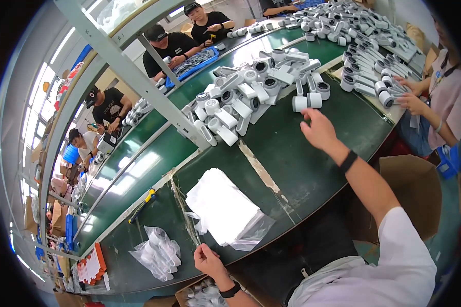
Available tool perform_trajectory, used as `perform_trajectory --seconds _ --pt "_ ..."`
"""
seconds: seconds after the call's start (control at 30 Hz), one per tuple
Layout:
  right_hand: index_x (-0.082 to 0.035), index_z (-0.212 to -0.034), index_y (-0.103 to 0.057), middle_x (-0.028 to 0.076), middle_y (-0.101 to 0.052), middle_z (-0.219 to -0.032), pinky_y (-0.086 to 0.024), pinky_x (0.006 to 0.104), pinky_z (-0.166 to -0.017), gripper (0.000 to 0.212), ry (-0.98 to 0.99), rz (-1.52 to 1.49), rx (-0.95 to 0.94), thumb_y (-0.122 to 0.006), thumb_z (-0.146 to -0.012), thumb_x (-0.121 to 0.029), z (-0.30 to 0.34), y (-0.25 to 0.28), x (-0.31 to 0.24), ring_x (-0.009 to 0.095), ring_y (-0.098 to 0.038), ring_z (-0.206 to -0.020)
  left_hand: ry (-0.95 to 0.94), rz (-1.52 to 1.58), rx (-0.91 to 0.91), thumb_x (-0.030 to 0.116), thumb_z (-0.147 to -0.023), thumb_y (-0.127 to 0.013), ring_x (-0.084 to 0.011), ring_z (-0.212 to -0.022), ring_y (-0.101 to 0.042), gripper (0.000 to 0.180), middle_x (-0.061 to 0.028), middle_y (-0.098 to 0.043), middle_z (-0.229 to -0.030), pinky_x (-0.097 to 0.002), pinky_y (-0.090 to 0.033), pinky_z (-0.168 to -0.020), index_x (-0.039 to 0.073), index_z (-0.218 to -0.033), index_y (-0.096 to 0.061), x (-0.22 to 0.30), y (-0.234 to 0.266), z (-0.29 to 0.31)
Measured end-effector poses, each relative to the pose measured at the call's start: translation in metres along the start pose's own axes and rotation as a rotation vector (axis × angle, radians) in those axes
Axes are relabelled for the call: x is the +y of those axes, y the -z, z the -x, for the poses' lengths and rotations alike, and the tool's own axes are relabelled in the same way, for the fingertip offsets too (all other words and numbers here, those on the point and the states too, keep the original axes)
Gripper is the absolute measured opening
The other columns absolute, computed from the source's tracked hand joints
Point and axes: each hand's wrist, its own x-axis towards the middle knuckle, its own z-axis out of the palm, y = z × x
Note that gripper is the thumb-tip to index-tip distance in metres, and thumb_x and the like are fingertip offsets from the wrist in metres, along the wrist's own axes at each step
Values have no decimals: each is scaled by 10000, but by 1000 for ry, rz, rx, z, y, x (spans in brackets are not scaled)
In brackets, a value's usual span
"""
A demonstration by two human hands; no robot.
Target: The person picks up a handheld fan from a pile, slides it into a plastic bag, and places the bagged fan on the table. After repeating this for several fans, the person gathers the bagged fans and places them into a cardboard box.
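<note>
Lying loose, upper centre: pile of unbagged white handheld appliances [248, 91], apparently the portion left. Right hand [320, 134], right of centre: fingers extended beside pile, gripping nothing. Left hand [209, 260], lower centre: curled, contents unclear. Apparently done: bagged group [159, 254], lower left.

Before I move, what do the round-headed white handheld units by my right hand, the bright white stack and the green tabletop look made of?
Round-headed white handheld units: probably moulded plastic, smooth satin; soft highlights on curves.
Bright white stack: clear, glossy, wrinkled edges suggest thin plastic film; glare leaves its middle open.
Green tabletop: smooth, worn sheet or coating, perhaps rubber or vinyl; dull sheen, scuffs.
</note>
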Motion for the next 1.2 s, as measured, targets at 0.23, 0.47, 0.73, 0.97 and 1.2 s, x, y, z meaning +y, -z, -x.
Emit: perform_trajectory --seconds 0.23,0.47,0.73,0.97,1.2 --pt "-134 -1289 -553 131 -546 -1265 -367 549 -1011 415 185 706 41 -517 -876 -155 -93 -23 33 312 -430 -1277 -74 -136 -12 128 -944 -609 -66 -516 -488 154 -20 -568 -677 -206 -378 -446 -24 -920 -613 1 -2 4" --pt "-51 -1218 -570 195 -540 -1253 -219 636 -1071 422 46 765 -329 -442 -869 -251 -87 -37 -9 360 -437 -1269 -60 -172 41 140 -949 -606 -56 -532 -480 161 -12 -566 -690 -203 -371 -441 -18 -915 -610 3 -8 9" --pt "-174 -1191 -640 136 -544 -1142 -417 437 -855 376 343 760 -590 -574 -824 -223 -35 -42 -54 291 -514 -1134 -109 -134 44 100 -934 -614 -64 -534 -491 141 -17 -580 -703 -208 -371 -463 -37 -906 -618 -6 -3 5" --pt "-202 -980 -724 69 -539 -1095 -445 403 -822 213 648 745 -366 -658 -786 -143 -40 -40 -51 242 -499 -1135 -235 -137 9 138 -940 -613 -60 -559 -503 147 -24 -586 -741 -206 -389 -463 -9 -943 -611 -12 -2 0" --pt "-237 -1115 -692 83 -507 -1328 -415 468 -951 288 684 697 -500 -598 -852 -167 -13 -39 -48 263 -448 -1253 -977 -602 -467 26 -750 -707 -309 -1081 -515 327 -83 -584 -1087 -449 -399 -901 77 -1065 -637 112 -40 60"
